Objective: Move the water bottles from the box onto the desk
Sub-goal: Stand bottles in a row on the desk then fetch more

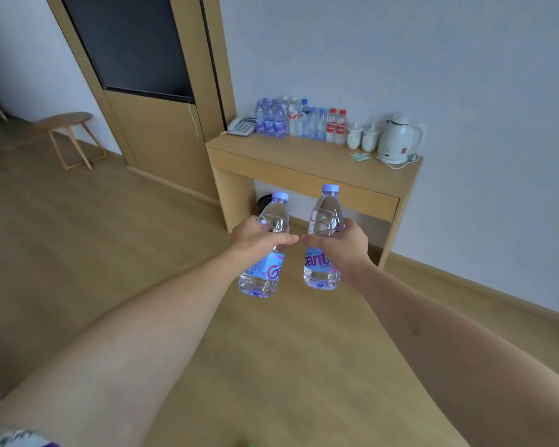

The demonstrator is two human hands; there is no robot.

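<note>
My left hand grips a clear water bottle with a blue cap and a blue-pink label, tilted a little to the right. My right hand grips a second bottle of the same kind, held upright. Both bottles hang in the air in front of me, side by side and close together. Ahead stands the light wooden desk against the wall. Several water bottles stand in a row at its back, some with blue caps and two with red caps. The box is out of view.
On the desk are a telephone at the left, two white mugs and a white kettle at the right. A wooden stool stands far left. A wooden panel with a dark screen rises beside the desk.
</note>
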